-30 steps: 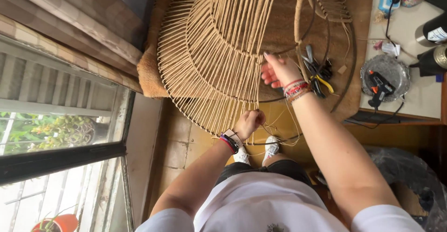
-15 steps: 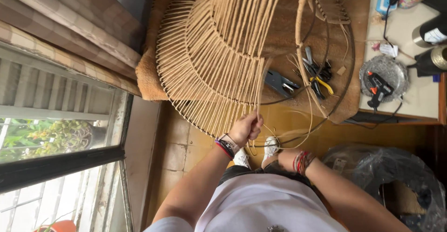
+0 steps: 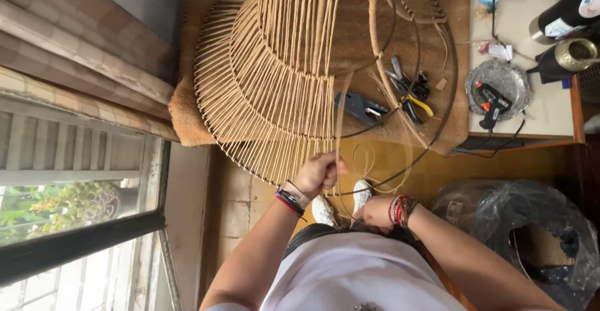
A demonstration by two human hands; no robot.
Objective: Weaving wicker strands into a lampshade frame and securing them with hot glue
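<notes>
Rattan strand (image 3: 340,130) runs toward twelve o'clock from the left hand (image 3: 319,173), pinched tight at the lampshade frame's (image 3: 269,92) rim; the right hand (image 3: 375,212), fist closed, draws its tail. Uneven pull may slacken or kink the wrap.

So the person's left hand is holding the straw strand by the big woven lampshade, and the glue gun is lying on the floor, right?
Not quite. The left hand does hold the straw strand at the edge of the big woven lampshade, but the glue gun is not on the floor. The head view shows it lying on a round silver plate on the side table.
</notes>
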